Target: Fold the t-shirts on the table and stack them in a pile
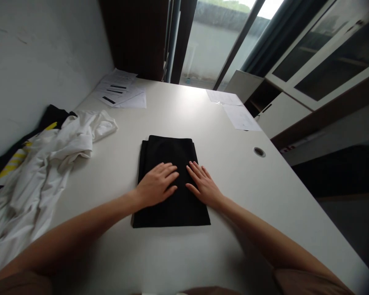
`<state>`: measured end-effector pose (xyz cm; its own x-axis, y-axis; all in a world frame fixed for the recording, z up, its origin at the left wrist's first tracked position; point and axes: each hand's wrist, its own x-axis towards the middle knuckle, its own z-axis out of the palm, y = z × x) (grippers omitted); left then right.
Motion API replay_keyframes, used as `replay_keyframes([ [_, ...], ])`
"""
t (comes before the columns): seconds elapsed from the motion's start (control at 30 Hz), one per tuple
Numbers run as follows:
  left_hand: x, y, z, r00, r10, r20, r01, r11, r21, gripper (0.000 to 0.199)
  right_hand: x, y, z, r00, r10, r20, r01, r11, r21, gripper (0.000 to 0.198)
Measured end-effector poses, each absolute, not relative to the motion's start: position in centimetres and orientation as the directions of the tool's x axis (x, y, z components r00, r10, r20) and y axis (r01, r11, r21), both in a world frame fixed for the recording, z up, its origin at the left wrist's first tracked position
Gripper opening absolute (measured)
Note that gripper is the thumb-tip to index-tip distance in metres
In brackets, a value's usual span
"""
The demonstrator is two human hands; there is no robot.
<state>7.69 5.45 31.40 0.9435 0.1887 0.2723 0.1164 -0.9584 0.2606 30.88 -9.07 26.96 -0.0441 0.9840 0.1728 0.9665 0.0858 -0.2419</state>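
Note:
A black folded cloth or garment (172,213) lies flat on the white table in front of me, in a neat rectangle with layered edges at its far end. My left hand (156,184) rests palm down on its left half, fingers stretched out toward the middle. On the right half lies my right hand (204,184), also palm down, with its fingers spread and its wrist past the cloth's right edge. Neither hand grips anything. A gap of black fabric shows between the two hands.
Crumpled white clothing (64,151) lies along the left side, over a black and yellow garment (12,164) by the wall. Paper sheets (119,90) are at the far left, more papers (236,112) at the far right. A round cable hole (259,152) is near the right edge.

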Motion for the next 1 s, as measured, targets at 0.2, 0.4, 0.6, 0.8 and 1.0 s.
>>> replay_keyframes([
  [0.2, 6.5, 12.2, 29.1, 0.855, 0.510, 0.095, 0.502, -0.860, 0.090, 0.068, 32.3, -10.6, 27.7, -0.011, 0.996, 0.087, 0.980, 0.028, -0.197, 0.073],
  [0.4, 10.1, 12.3, 29.7, 0.862, 0.476, 0.174, 0.476, -0.878, 0.047, 0.064, 31.4, -4.1, 28.6, -0.026, 0.985, 0.173, 0.976, 0.062, -0.209, 0.069],
  [0.6, 13.1, 16.2, 28.2, 0.850, 0.522, 0.066, 0.519, -0.853, 0.063, 0.068, 32.9, 3.2, 27.1, 0.025, 0.992, 0.120, 0.981, -0.001, -0.195, 0.069],
  [0.8, 11.0, 18.2, 28.4, 0.766, 0.637, 0.087, 0.636, -0.771, 0.033, 0.072, 37.1, 3.9, 25.8, 0.202, 0.976, 0.080, 0.962, -0.182, -0.203, 0.071],
  [1.0, 12.4, 14.0, 29.2, 0.919, 0.378, 0.113, 0.376, -0.926, 0.045, 0.072, 35.1, 2.7, 26.5, 0.143, 0.976, 0.163, 0.974, -0.109, -0.197, 0.068],
])
